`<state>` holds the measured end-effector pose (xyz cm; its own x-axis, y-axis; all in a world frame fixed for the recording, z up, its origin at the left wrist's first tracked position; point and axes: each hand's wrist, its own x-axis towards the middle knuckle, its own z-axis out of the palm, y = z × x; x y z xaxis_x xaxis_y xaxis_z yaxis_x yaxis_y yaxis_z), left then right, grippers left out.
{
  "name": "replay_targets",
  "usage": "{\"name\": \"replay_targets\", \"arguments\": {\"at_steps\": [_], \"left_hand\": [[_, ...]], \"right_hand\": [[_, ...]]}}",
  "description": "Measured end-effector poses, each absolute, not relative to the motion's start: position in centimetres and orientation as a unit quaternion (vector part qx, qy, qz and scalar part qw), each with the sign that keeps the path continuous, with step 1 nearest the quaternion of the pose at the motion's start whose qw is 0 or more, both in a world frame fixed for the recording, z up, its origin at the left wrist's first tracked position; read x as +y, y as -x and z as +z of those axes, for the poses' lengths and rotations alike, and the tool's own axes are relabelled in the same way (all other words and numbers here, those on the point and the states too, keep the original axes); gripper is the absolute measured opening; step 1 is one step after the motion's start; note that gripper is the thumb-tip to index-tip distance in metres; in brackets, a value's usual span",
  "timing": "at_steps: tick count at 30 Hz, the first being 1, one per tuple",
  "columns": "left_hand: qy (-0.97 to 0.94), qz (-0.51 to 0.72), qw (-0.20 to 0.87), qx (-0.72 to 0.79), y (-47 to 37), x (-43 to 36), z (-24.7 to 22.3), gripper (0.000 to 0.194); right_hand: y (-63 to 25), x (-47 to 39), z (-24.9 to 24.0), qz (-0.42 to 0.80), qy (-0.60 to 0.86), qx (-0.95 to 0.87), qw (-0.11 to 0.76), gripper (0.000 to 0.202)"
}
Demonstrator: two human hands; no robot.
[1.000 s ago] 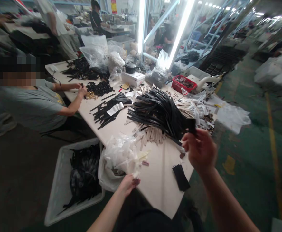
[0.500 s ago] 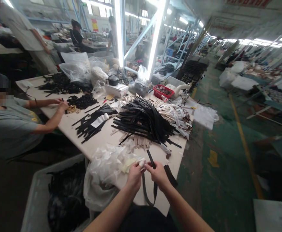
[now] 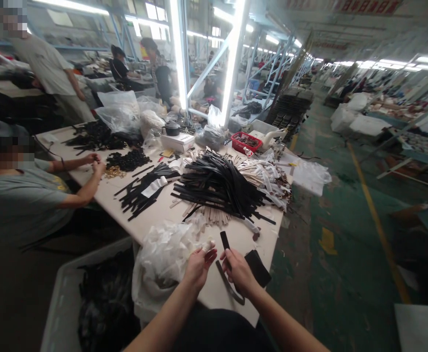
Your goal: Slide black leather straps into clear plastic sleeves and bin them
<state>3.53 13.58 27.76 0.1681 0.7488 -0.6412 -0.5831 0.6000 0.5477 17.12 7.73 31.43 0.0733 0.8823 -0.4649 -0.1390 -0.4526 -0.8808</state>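
Observation:
My right hand (image 3: 236,270) is closed on a black strap (image 3: 224,239), whose upper end sticks up past the fingers and whose lower part curves down over the table edge. My left hand (image 3: 198,266) is beside it, apart from the strap, with a small white piece (image 3: 208,246) at its raised fingertips. Close to the left hand lies a crumpled heap of white plastic (image 3: 164,254). A dark flat piece (image 3: 258,268) is just right of my right hand. Beyond both hands, a large pile of black straps (image 3: 221,183) covers pale strips on the table (image 3: 126,215).
At the left, a person (image 3: 19,195) works at the table with small black and gold parts. A grey bin (image 3: 58,293) of black material stands at the lower left. Farther back are a red basket (image 3: 246,141), a white box (image 3: 177,142) and plastic bags (image 3: 120,115).
My hands have moved apart; the left has shifted left and its fingers have spread somewhat. The strap in my right hand has shifted slightly left. The seated person's hands have moved a little.

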Motion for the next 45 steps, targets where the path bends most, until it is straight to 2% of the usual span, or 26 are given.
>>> {"name": "replay_targets", "arguments": {"at_steps": [7,12,17,23,26,28,33,38,43,45], "left_hand": [[-0.051,0.475,0.756,0.447,-3.4,14.5,29.9,0.004],[-0.079,0.471,0.76,0.441,-3.3,14.6,30.8,0.012],[-0.112,0.449,0.759,0.458,-3.2,13.6,29.7,0.019],[-0.2,0.343,0.798,0.453,-3.1,12.8,28.3,0.031],[-0.187,0.413,0.752,0.479,-2.5,14.9,28.6,0.03],[-0.183,0.459,0.717,0.492,-2.3,16.0,28.8,0.03],[-0.236,0.369,0.766,0.471,-2.9,15.9,28.4,0.033],[-0.188,0.462,0.708,0.501,-2.1,16.1,28.1,0.032],[-0.23,0.392,0.753,0.476,-2.2,13.8,27.3,0.038],[-0.215,0.407,0.747,0.479,-2.1,13.2,27.2,0.037]], "right_hand": [[-15.6,6.0,31.6,0.559,0.604,-0.426,0.376,0.04],[-15.1,5.9,31.6,0.562,0.604,-0.436,0.36,0.036],[-15.0,6.1,31.4,0.561,0.611,-0.436,0.348,0.037],[-16.0,7.4,30.5,0.623,0.584,-0.394,0.34,0.042],[-16.6,7.7,29.8,0.667,0.534,-0.377,0.358,0.039],[-16.6,8.1,29.3,0.653,0.539,-0.388,0.365,0.04],[-16.0,10.2,28.7,0.606,0.554,-0.413,0.395,0.042],[-15.8,10.2,27.9,0.673,0.52,-0.386,0.356,0.045],[-15.1,10.0,28.0,0.643,0.546,-0.398,0.361,0.047],[-14.9,9.7,28.1,0.663,0.528,-0.398,0.352,0.047]]}}
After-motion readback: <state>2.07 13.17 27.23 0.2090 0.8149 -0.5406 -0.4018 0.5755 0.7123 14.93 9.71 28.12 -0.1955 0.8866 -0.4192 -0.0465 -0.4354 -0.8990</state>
